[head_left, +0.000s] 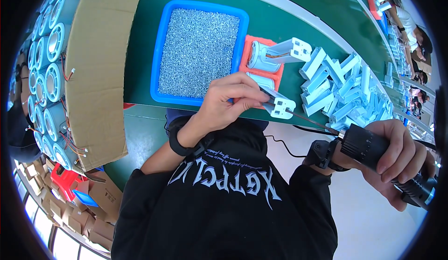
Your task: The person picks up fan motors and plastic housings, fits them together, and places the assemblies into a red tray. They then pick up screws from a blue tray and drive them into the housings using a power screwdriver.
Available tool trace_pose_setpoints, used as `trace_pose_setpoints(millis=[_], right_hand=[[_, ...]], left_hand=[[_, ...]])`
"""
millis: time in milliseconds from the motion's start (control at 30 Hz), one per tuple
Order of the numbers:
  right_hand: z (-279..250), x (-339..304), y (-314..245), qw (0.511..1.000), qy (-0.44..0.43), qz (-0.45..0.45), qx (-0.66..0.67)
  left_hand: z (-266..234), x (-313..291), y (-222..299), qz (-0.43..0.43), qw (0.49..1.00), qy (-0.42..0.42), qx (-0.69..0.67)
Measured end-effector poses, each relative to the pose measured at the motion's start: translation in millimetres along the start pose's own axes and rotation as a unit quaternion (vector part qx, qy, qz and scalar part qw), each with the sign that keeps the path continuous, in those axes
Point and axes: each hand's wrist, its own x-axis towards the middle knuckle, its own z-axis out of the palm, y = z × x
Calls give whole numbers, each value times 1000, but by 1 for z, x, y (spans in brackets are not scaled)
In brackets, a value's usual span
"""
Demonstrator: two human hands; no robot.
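Observation:
My left hand (226,99) is closed, thumb and fingertips pinching a white channel-shaped plastic bracket (282,109) near the table's front edge. My right hand (396,159) wraps round a black electric screwdriver (363,144). Its long thin bit (313,121) points left, with the tip at the bracket's end face; whether it sits in a hole I cannot tell. Beside the left hand lies an orange-red holder (244,64) bearing two white cylinders, partly hidden by the hand. The far cylinder (262,57) has another white bracket (298,50) standing by it, with brown wires between.
A blue tray (159,69) full of small silver screws lies left of the holder. Loose white brackets (333,85) are heaped at the right. Far left, cardboard (100,73) borders stacked white cylinders (57,41) with wires. A black cable (284,143) hangs below the table edge. People work at the far right.

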Motion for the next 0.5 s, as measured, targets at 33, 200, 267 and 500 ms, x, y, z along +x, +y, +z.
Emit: trace_pose_setpoints(millis=[33,200,267,500], right_hand=[[1,0,0,1000,0,-1,-1],[5,0,0,1000,3,-18,15],[8,-2,1,1000,3,-18,15],[15,1,10,998,-44,-15,31]], left_hand=[[1,-1,-1,3,1000,-2,1],[3,-4,-1,-49,995,8,-88],[2,-6,-1,-70,993,6,-96],[2,4,16,31,998,28,45]])
